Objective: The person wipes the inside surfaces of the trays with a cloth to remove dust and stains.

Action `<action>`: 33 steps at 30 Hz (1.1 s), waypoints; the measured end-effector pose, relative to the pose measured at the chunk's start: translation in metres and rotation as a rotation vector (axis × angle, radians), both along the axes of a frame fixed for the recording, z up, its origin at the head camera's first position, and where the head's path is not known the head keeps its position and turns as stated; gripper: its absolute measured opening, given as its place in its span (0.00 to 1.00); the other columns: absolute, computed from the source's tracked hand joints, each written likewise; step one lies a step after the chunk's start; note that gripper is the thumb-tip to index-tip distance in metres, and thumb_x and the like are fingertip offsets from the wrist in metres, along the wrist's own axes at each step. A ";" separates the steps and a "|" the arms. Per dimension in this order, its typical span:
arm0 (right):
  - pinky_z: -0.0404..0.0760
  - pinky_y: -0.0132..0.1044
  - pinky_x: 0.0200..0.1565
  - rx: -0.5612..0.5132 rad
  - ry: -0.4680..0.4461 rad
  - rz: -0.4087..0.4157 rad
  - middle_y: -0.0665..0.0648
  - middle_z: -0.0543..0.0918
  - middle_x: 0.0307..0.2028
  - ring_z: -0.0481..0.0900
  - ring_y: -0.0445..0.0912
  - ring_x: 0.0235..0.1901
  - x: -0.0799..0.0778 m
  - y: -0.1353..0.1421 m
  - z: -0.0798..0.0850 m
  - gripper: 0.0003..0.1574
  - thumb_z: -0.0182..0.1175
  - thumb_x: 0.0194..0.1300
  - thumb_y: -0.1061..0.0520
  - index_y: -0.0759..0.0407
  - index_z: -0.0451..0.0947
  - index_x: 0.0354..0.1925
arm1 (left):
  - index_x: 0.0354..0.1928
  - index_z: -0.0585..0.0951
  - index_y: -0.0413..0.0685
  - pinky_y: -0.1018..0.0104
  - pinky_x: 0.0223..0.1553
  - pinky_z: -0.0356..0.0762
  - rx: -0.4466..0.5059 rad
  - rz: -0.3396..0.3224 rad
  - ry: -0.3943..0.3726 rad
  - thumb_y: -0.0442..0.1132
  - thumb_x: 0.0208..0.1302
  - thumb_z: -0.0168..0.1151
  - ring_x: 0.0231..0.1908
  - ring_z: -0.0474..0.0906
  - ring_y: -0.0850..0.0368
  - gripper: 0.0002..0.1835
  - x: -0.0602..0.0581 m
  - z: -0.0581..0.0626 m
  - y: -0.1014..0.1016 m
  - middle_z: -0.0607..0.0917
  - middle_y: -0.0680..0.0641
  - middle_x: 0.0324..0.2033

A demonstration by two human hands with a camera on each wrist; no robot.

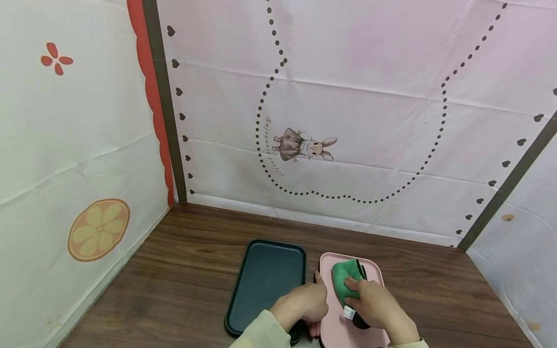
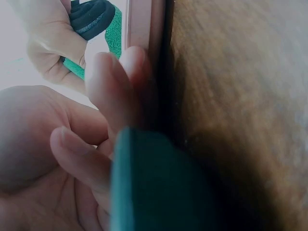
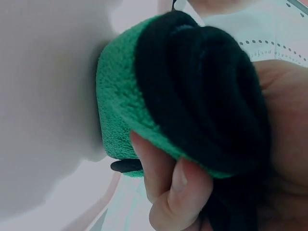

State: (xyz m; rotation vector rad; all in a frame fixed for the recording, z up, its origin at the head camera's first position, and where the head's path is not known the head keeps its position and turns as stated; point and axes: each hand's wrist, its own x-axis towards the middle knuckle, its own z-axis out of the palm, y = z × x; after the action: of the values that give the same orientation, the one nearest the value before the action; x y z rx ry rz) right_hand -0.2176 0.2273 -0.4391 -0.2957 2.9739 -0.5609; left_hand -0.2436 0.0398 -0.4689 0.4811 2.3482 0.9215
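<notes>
My left hand (image 1: 306,302) holds the left rim of a pink tray (image 1: 332,333), one finger stretched along its outer side. In the left wrist view, fingertips (image 2: 110,72) meet the tray's rim. My right hand (image 1: 376,302) grips a folded green cloth (image 1: 344,278) with black edging and a white label, over the tray's surface. The right wrist view shows the cloth (image 3: 120,96) bunched in the hand (image 3: 284,134), its green side against the pale surface.
A dark green tray (image 1: 271,275) lies just left of the pink one, under my left wrist. Both trays are on a brown wooden table (image 1: 183,270). Printed white sheets (image 1: 370,121) rise behind and at the sides.
</notes>
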 end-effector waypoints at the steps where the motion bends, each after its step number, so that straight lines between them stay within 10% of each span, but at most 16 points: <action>1: 0.79 0.61 0.60 -0.002 -0.001 0.001 0.59 0.85 0.61 0.83 0.64 0.60 0.000 -0.001 0.000 0.26 0.73 0.62 0.56 0.61 0.85 0.59 | 0.81 0.47 0.29 0.68 0.20 0.77 0.001 0.000 0.002 0.32 0.72 0.53 0.09 0.78 0.59 0.41 0.000 0.000 0.000 0.85 0.47 0.11; 33: 0.81 0.60 0.57 -0.005 -0.005 0.027 0.60 0.84 0.62 0.84 0.65 0.57 0.000 -0.017 0.001 0.27 0.72 0.64 0.57 0.60 0.84 0.61 | 0.82 0.46 0.33 0.69 0.12 0.65 -0.018 -0.019 -0.030 0.33 0.74 0.51 0.10 0.79 0.56 0.40 -0.002 -0.001 0.001 0.85 0.45 0.12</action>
State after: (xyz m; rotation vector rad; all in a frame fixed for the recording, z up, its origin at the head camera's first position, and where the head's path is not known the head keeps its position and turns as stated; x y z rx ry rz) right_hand -0.2180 0.2101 -0.4376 -0.3337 2.9593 -0.5655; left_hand -0.2459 0.0408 -0.4695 0.4785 2.3194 0.8920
